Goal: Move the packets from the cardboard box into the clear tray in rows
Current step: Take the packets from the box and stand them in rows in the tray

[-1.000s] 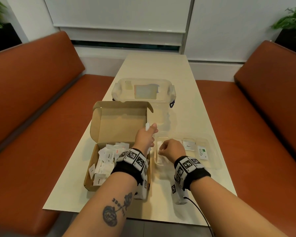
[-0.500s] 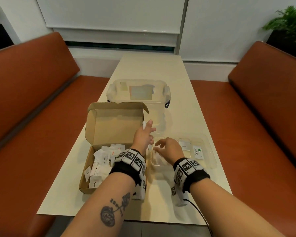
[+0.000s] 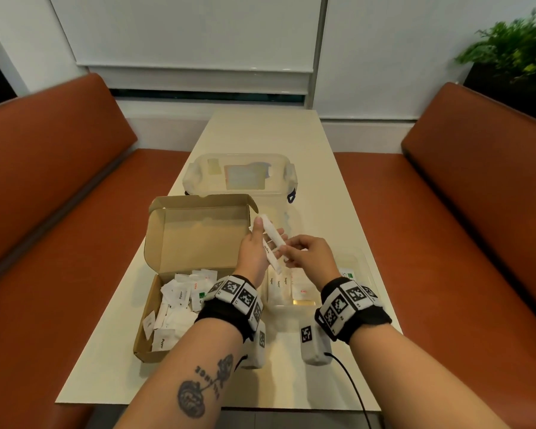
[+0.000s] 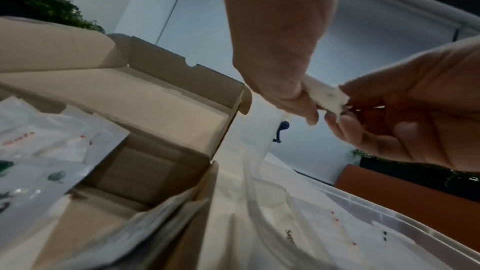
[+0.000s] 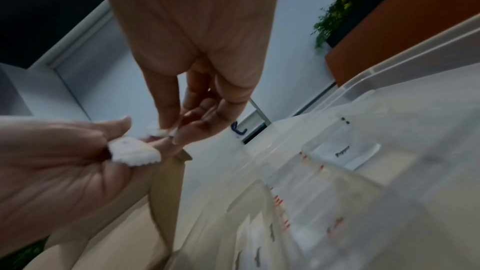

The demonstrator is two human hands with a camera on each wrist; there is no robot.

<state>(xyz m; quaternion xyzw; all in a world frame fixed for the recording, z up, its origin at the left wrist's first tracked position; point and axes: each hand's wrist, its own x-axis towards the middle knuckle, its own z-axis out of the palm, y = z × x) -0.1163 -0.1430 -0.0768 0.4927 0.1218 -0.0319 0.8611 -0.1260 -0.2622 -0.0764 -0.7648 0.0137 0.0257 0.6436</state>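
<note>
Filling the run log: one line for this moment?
left hand: holds packets | right hand: pinches one packet | above clear tray | cardboard box: packets remain

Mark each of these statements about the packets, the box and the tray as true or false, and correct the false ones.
1. The left hand holds a bunch of white packets in the air. True.
2. The right hand rests flat on the table. False: it is raised, pinching a packet at the left hand's bunch.
3. The cardboard box is closed. False: its lid stands open, with loose packets inside.
4. The clear tray already holds some packets. True.
5. The lidded plastic tub stands behind the box. True.
</note>
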